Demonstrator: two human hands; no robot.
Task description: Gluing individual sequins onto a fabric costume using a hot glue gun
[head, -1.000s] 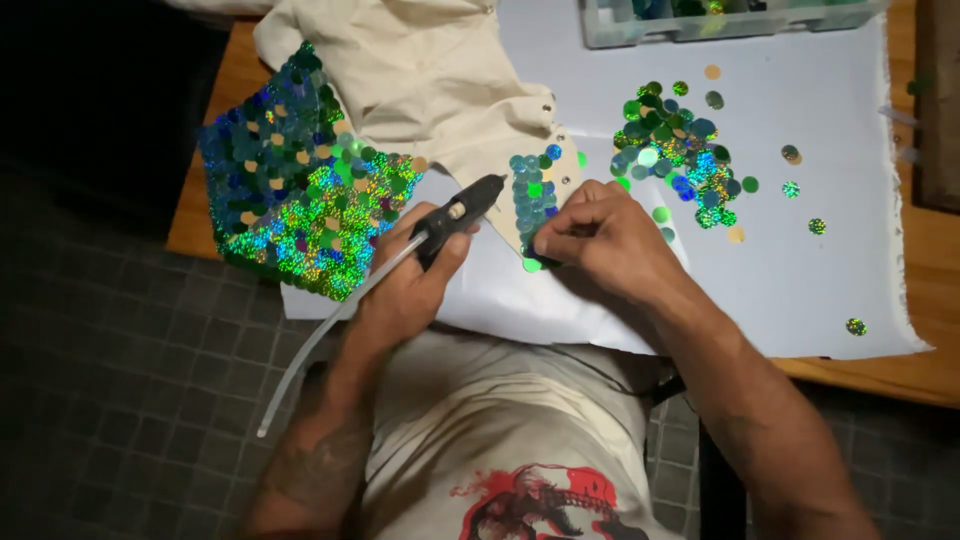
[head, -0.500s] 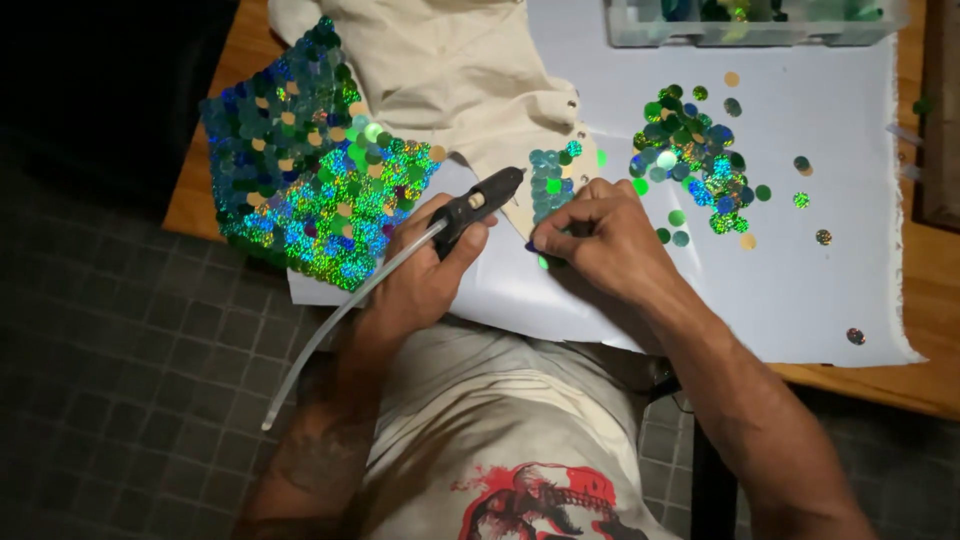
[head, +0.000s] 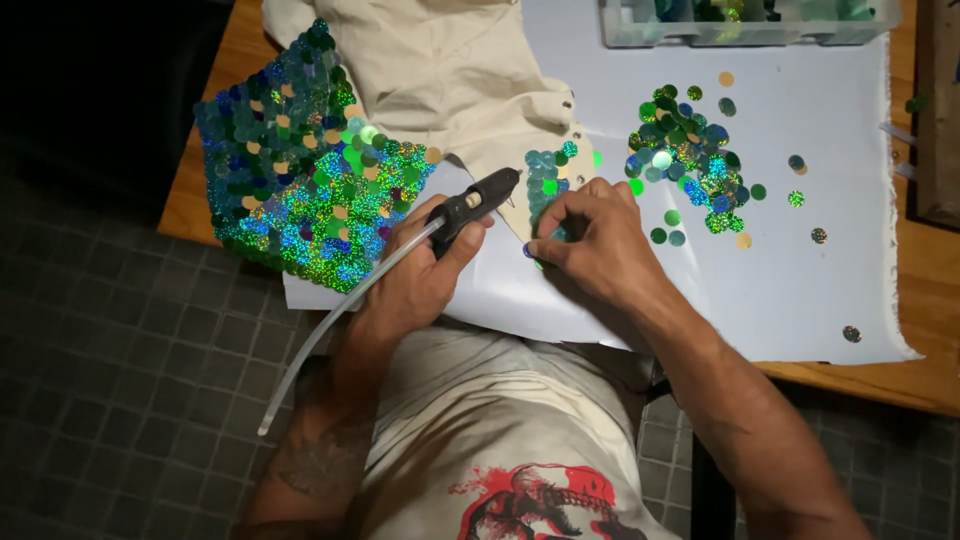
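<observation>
Small patch of green and teal sequins (head: 548,185), stuck in rows on the edge of a cream cloth (head: 450,80), near the middle of the table, just in front of the body. Pressing down on the patch's lower edge: right hand (head: 590,240), fingers curled, tips together on the sequins. Cannot tell whether a single sequin is pinched between the tips or only pushed flat.

Just left of the patch, black glue gun (head: 480,200), nozzle aimed at the patch and close to it but not touching. Wrapped tight round its grip: left hand (head: 425,270), fully closed. Trailing from the back of the gun, past the wrist and over the table edge: long clear glue stick (head: 330,330).

Step in hand, by the look: seating a sequin on glue at the patch's edge. A further sequin, as a judgement, calls for the nozzle on bare cloth beside the last row, a small dab, then a disc from the heap.

Further out: large sequined panel (head: 300,190) to the left, heap of loose sequins (head: 685,160) to the right, all on a white paper sheet (head: 800,280). Beyond, clear plastic tray (head: 740,30) at the far edge of the wooden table (head: 930,380).
</observation>
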